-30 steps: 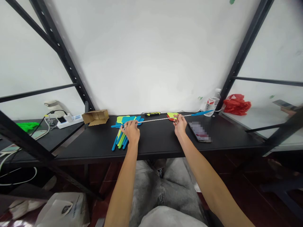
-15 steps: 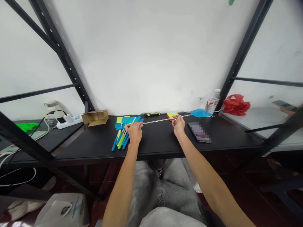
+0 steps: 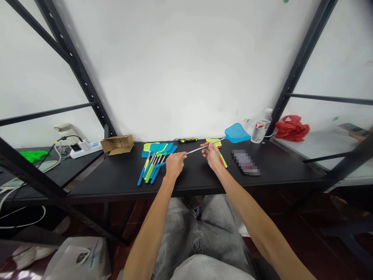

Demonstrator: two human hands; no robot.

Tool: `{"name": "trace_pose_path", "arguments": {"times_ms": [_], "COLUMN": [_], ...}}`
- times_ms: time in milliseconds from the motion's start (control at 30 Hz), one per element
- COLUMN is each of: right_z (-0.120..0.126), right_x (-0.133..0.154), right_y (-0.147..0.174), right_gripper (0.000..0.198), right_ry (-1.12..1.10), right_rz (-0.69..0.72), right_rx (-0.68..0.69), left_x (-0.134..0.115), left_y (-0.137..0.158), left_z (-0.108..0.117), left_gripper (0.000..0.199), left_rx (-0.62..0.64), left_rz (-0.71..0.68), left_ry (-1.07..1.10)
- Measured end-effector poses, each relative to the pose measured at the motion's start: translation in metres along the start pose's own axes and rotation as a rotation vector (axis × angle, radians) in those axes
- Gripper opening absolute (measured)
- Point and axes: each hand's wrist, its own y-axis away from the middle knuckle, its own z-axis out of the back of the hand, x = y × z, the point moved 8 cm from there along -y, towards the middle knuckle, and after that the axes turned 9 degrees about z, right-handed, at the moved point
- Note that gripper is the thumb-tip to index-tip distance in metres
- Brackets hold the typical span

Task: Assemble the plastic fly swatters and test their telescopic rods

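Note:
A blue fly swatter point(image 3: 237, 133) is held across the front of me, its mesh head up at the right and its thin metal rod slanting down to the left. My left hand point(image 3: 175, 164) is wrapped round its handle, whose blue end sticks out to the left of the fist. On the rod, below the head, my right hand point(image 3: 212, 155) has its fingers closed loosely. Beside my left hand lies a pile of fly swatters point(image 3: 150, 167) with blue, yellow and green handles. Under my right hand is a yellow and red swatter point(image 3: 223, 160), partly covered.
A black and yellow box cutter point(image 3: 188, 140) lies by the wall. To the right are a phone point(image 3: 245, 162), a water bottle point(image 3: 260, 128) and a red plastic bag point(image 3: 292, 129). An open cardboard box point(image 3: 118, 145) and a power strip point(image 3: 86, 150) stand left, near black shelf posts.
The swatter's visible rod is shorter, and its head has moved left and up, turning its face towards me. My left hand has shifted right, my right hand slightly left.

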Motion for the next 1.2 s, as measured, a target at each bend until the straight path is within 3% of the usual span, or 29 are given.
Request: {"name": "trace_pose_path", "arguments": {"times_ms": [167,233,433,633,1200], "right_z": [-0.011,-0.008,0.038,0.056,-0.027], "right_x": [-0.006,-0.008,-0.001,0.003,-0.011], "right_y": [0.005,0.002,-0.011,-0.014,0.017], "right_gripper": [0.043,0.041,0.035,0.033,0.041], "right_ry": [0.001,-0.018,-0.121,-0.137,0.006], "right_rz": [-0.029,-0.046,0.004,0.022,-0.130], "right_rx": [0.102,0.085,-0.293,-0.371,0.242], "left_x": [0.002,0.006,0.014,0.017,-0.007], "left_y": [-0.001,-0.003,-0.005,-0.003,0.003], "left_z": [0.003,0.005,0.007,0.003,-0.002], "left_gripper": [0.033,0.033,0.030,0.032,0.044], "left_rx": [-0.022,-0.030,-0.033,0.050,0.038], "left_rz": [-0.013,-0.001,0.019,0.003,-0.045], "left_ry": [-0.008,-0.019,0.006,0.021,0.044]}}
